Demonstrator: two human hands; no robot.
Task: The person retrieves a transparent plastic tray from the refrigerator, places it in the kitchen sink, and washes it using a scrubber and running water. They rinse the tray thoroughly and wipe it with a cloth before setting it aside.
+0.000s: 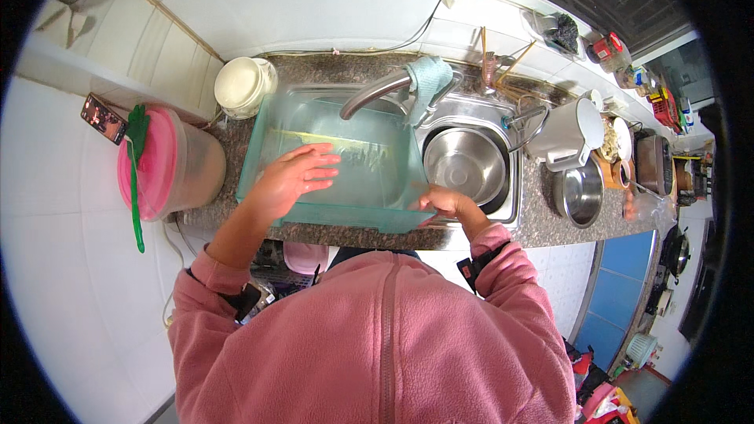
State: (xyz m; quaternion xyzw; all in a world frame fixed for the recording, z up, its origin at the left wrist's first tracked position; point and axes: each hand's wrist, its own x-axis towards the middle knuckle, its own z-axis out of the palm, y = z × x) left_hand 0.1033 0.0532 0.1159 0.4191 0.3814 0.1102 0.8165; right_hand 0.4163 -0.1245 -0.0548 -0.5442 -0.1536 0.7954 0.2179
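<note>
A translucent green plastic bin (330,215) lies over the left basin of the steel sink. Above its inside, my left hand (300,179) has its fingers apart and holds nothing. My right hand (442,200) is at the bin's near right corner, fingers bent at its edge; whether they grip it is unclear. A curved steel faucet (377,91) reaches over the bin, with a light blue cloth (429,85) draped on it. In the right basin sits a round steel bowl (465,168).
At the left stands a plastic bucket with a pink lid (150,159), a green glove (138,123) and a phone (103,119). Stacked white bowls (240,85) stand behind the bin. To the right are a white pitcher (565,129) and a second steel bowl (580,194).
</note>
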